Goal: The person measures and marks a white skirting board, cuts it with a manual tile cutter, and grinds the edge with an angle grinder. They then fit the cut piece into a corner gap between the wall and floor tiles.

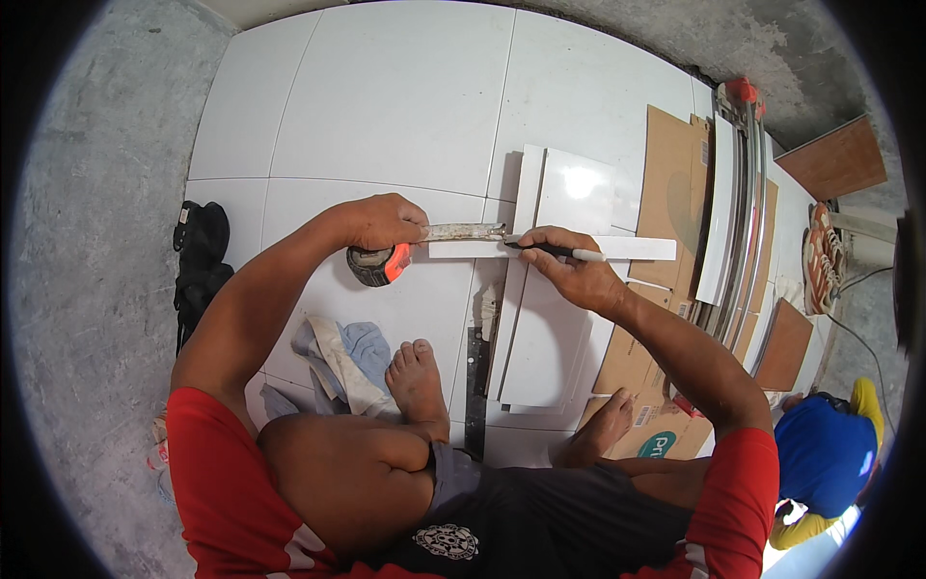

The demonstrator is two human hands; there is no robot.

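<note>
My left hand (391,220) is closed on a tape measure, its black and orange case (378,265) hanging just below the fingers. The worn tape blade (466,233) runs right along the upper edge of a narrow white tile strip (644,249). My left fingers also touch the strip's left end. In my right hand (579,272) is a black marker pen (558,250) with a pale end, its tip at the strip beside the blade's end. Under the strip lie larger white tile pieces (550,338), stacked.
Cardboard (627,333) lies on the right, with a long metal-railed tile cutter (748,203) over it. Brown tile pieces (831,159) sit farther right. A cloth (352,362) lies near my left foot, a black bag-like item (201,251) at left. Another person in blue and yellow (825,454) is lower right.
</note>
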